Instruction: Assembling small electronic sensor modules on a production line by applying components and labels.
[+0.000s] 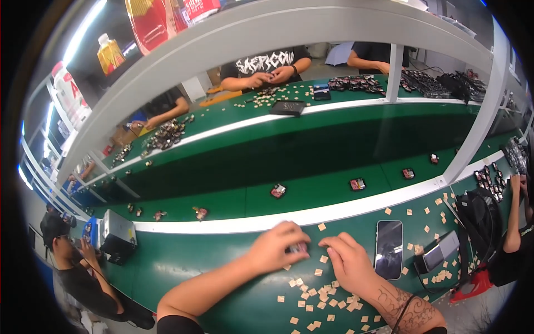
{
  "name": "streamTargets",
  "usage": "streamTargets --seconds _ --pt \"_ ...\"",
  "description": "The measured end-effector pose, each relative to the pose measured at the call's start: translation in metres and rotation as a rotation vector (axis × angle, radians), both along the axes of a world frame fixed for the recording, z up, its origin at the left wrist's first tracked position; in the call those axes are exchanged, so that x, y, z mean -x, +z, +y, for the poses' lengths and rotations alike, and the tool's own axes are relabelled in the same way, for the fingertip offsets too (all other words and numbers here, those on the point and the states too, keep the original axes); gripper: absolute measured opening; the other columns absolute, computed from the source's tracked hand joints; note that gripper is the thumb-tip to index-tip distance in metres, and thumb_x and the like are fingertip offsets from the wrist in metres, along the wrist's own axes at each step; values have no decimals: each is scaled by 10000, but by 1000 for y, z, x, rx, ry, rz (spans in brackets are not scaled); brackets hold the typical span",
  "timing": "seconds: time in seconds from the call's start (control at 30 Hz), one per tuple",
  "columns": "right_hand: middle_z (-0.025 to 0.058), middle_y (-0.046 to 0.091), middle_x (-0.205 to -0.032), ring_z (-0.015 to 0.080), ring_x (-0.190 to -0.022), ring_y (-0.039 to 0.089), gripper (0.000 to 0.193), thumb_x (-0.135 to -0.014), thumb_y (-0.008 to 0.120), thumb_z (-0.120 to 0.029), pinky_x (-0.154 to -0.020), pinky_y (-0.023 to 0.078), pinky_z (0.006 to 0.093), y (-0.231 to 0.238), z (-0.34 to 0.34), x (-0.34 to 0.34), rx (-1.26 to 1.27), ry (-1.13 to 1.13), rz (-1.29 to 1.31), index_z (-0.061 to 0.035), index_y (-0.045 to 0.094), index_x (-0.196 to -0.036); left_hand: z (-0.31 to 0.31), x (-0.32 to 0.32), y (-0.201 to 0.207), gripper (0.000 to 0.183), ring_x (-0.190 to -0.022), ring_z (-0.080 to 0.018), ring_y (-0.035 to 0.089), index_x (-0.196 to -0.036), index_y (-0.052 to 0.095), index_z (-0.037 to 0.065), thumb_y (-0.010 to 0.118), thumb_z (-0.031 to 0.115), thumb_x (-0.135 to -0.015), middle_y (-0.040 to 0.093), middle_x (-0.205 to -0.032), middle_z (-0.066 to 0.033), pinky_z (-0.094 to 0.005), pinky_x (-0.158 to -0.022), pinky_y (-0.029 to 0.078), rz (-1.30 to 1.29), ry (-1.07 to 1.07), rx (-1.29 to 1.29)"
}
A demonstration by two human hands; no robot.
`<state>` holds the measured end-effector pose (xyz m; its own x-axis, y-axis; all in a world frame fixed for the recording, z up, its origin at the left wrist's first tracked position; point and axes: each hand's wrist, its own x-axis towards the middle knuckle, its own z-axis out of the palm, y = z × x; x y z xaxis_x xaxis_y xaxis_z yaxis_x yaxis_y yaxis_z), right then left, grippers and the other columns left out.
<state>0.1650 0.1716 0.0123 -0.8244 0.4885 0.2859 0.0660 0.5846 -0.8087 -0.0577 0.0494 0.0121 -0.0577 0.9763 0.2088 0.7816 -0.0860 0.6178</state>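
Observation:
My left hand (pixel 280 246) is closed around a small dark piece (pixel 297 247) with a reddish face, partly hidden by the fingers. Just to its right is my right hand (pixel 350 260), its thumb and index finger drawn together and pointing at the piece. Whether anything sits between those fingertips is too small to tell. Both hands are over the green worktop (pixel 183 253). Many small beige squares (pixel 322 295) lie scattered below and between them. A dark-screened phone (pixel 389 249) rests flat right of my right hand.
Beyond a white rail (pixel 311 212), similar small pieces (pixel 357 184) lie spaced along a green belt (pixel 233 195). A grey metal box (pixel 118 236) stands left. A silver device (pixel 440 251) and black bag (pixel 479 222) are right. Co-workers sit across and at both sides.

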Motion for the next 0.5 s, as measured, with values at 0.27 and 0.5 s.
streamTargets --seconds 0.27,0.5 --pt "117 567 -982 256 -811 601 276 -1014 605 35 -734 514 360 -3 -2 -2 75 4 22 -27 721 -1257 -35 -41 4 736 -1264 -381 555 -1442 569 53 901 284 -827 531 -1385 -165 -465 -1071 502 120 -41 139" --pt "106 569 -985 265 -808 614 269 -998 644 7 -720 520 370 -9 -9 4 97 212 -75 -54 732 -1245 -34 -11 14 729 -1298 -381 540 -1515 518 29 833 156 -870 532 -1418 -157 -470 -1091 491 -22 -123 245"
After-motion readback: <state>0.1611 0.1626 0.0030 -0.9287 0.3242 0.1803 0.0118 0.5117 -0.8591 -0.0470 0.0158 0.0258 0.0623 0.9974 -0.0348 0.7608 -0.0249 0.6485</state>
